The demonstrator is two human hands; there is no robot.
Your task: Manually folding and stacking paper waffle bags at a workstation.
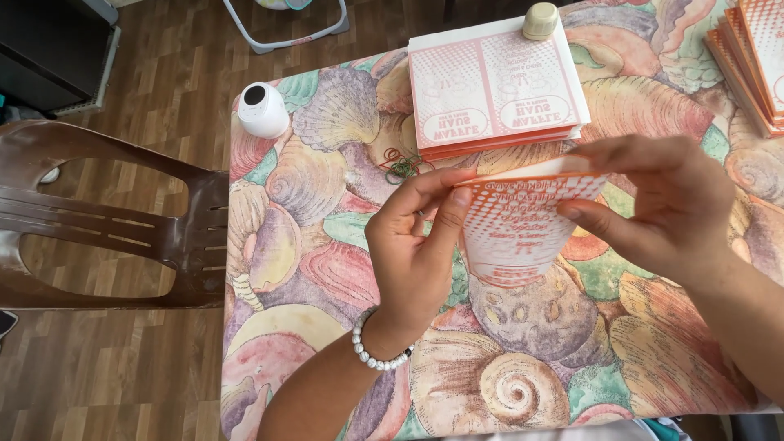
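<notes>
A table [310,327] covered in a seashell-patterned cloth fills the view, with a brown plastic chair [106,220] at nine o'clock and a stack of orange-and-white paper sleeves [494,90] at twelve o'clock, a second stack [751,57] at two o'clock. At the centre, the left hand [412,245] and right hand [661,204] each pinch a side of one orange-and-white paper sleeve [518,224], fingers curled closed on it, holding it above the cloth. Smaller things lie behind: a white round gadget [263,109] at eleven o'clock, a beige cap [540,20] on the near stack, and tangled rubber bands [402,166] just beyond the left fingertips.
</notes>
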